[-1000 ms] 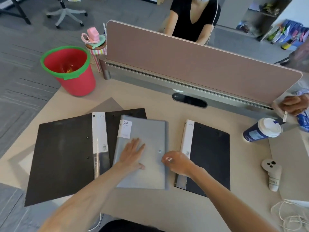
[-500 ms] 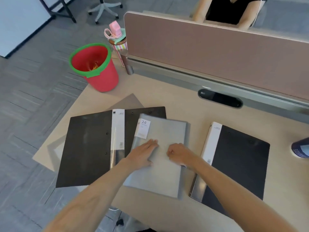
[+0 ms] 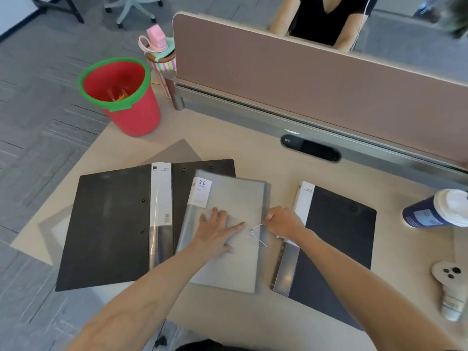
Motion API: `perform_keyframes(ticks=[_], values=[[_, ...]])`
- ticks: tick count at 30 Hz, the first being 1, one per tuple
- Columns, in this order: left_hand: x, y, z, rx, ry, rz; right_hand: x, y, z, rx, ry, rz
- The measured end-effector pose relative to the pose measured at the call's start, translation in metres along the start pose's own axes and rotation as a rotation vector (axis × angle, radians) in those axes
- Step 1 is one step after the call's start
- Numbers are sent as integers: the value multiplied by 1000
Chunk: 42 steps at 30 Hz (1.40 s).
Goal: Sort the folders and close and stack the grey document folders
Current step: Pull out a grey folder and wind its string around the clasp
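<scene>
Since half a second ago our right hand (image 3: 283, 221) has slid off the cover to the grey folder's (image 3: 228, 239) outer edge and pulled the elastic cord (image 3: 258, 233) out from the stud (image 3: 251, 231). Its grip is pinched shut on that cord; our left hand (image 3: 215, 234) lies flat and open on the cover, just inside the pinch, holding nothing.

The folder sits on the worktop (image 3: 240, 148), its far side overlapping the open black folder (image 3: 114, 224), with the closed black folder (image 3: 336, 239) just beyond the pinch.

We judge it light, flexible and slick plastic, likely to skate. The cord is thin and stretchy, so keep the palm down and later lift by the spine edge.
</scene>
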State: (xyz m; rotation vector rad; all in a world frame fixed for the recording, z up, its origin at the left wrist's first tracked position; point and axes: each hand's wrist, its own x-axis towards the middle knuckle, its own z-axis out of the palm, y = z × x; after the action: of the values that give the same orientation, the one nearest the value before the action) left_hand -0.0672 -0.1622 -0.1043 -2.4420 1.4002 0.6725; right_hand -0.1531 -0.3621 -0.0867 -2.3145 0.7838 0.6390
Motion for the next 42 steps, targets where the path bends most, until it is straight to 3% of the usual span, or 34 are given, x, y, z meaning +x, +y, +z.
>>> perform_keyframes(ticks=[6,15,27,34,37,42], values=[[1,4,7,-16,-3,160,-30,20,14,-336,99,-229],[2,1,9,-114,-18,21,-57,8,50,-617,119,-458],[0,-12,24,-291,116,-15,-16,-39,61,-525,135,-467],[3,-14,26,-297,111,-4,8,-33,35,-220,93,-163],[4,-13,24,-288,110,-8,0,-17,26,-197,84,-120],[2,-11,21,-283,98,-22,-21,-5,29,-424,128,-319]])
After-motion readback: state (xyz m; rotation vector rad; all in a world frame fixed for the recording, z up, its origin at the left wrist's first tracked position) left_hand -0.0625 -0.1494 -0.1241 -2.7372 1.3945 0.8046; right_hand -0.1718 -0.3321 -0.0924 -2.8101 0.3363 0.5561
